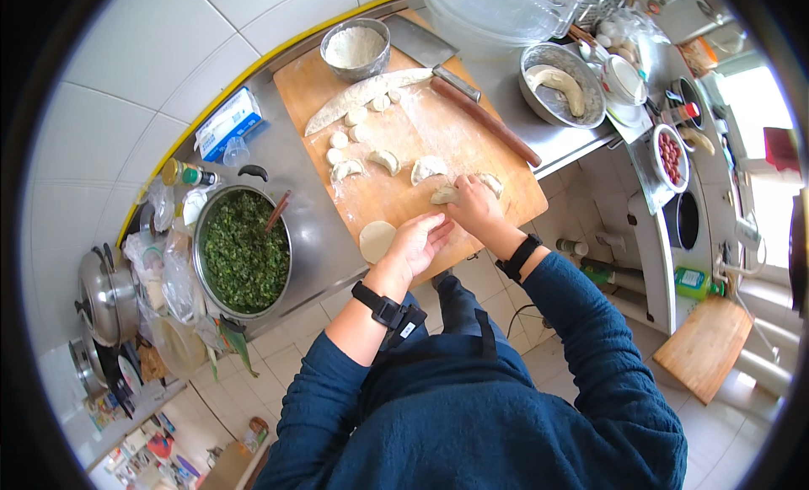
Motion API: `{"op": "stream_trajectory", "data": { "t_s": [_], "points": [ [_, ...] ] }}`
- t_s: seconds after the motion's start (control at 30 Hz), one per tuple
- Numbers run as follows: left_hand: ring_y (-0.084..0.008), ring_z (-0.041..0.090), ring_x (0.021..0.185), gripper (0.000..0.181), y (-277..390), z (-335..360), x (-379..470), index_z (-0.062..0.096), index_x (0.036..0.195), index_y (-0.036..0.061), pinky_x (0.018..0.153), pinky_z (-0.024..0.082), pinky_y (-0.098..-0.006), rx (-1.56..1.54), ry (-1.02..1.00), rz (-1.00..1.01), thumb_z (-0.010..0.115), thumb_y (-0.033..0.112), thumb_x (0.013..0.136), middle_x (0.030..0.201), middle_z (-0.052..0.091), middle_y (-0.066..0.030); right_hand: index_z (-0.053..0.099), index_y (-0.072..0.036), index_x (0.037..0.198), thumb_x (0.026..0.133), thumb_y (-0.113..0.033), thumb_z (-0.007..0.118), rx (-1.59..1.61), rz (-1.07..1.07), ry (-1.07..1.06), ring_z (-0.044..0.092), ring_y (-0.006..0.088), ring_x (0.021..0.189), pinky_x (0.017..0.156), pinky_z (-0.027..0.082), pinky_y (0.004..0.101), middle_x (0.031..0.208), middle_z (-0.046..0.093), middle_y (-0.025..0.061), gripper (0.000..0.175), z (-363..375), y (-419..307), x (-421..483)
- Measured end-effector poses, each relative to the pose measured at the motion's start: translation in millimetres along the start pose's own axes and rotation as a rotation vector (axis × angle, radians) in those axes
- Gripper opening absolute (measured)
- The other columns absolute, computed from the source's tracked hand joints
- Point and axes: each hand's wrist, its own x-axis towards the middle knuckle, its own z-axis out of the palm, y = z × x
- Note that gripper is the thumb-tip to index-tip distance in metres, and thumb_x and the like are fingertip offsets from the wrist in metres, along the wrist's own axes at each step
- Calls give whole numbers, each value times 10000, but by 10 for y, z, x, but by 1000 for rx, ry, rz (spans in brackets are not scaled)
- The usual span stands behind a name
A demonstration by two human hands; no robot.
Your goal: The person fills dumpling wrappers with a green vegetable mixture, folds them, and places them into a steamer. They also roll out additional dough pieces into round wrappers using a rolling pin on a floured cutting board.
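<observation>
On the floured wooden board [404, 136], my right hand [475, 204] closes around the near end of a folded dumpling [444, 195]. Another dumpling [490, 184] lies just beyond that hand, partly hidden by it. My left hand [418, 242] hovers at the board's near edge, palm turned inward, fingers apart and holding nothing. A flat round dough wrapper [377, 241] lies beside it, partly covered by the hand. Further up are more filled dumplings [428, 169], several small dough pieces [356, 116] and a long dough roll [360, 97]. A rolling pin [486, 122] rests along the right side.
Left of the board stands a pot of chopped green filling [246, 250] with chopsticks [278, 210]. A flour bowl [356, 44] and a cleaver [456, 84] are at the far end. To the right are a metal bowl with dough [562, 89] and a bowl of red fruits [670, 158].
</observation>
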Motion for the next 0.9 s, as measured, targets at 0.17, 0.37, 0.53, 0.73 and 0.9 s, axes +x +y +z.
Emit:
{"op": "stream_trajectory", "data": {
  "t_s": [0.17,0.37,0.53,0.73,0.9],
  "points": [
    [-165,630,960,202,-44,174,184,615,1100,107,874,498,-306,-12,46,33,667,207,933,1045,663,-33,623,-2,989,741,-210,697,209,-3,-31,641,397,914,805,518,454,969,650,228,332,-172,-19,-24],
    [-142,631,987,266,5,196,311,628,1118,123,878,490,-307,-104,11,137,680,302,928,1064,674,-11,658,-15,996,807,-218,693,412,-58,26,647,367,902,808,520,426,964,668,198,279,-429,183,-19],
    [-193,617,1132,381,136,110,300,602,1193,79,940,490,-325,-148,-32,154,689,324,915,1162,666,-61,630,-29,1061,766,-218,745,-75,-130,339,623,358,908,836,504,425,940,616,178,368,-337,559,41],
    [-221,586,1201,417,217,21,201,618,1187,71,994,469,-369,-251,-133,94,697,361,898,1229,643,-67,637,-14,1042,750,-197,740,122,66,36,634,361,886,808,516,421,910,644,169,360,-279,548,134],
    [-253,550,1244,432,267,-75,159,620,1183,66,1023,458,-414,-244,-247,62,707,369,887,1267,623,-71,655,17,1041,779,-236,756,536,86,-151,675,267,864,780,528,344,905,696,165,378,-302,132,106]
  ]
}}
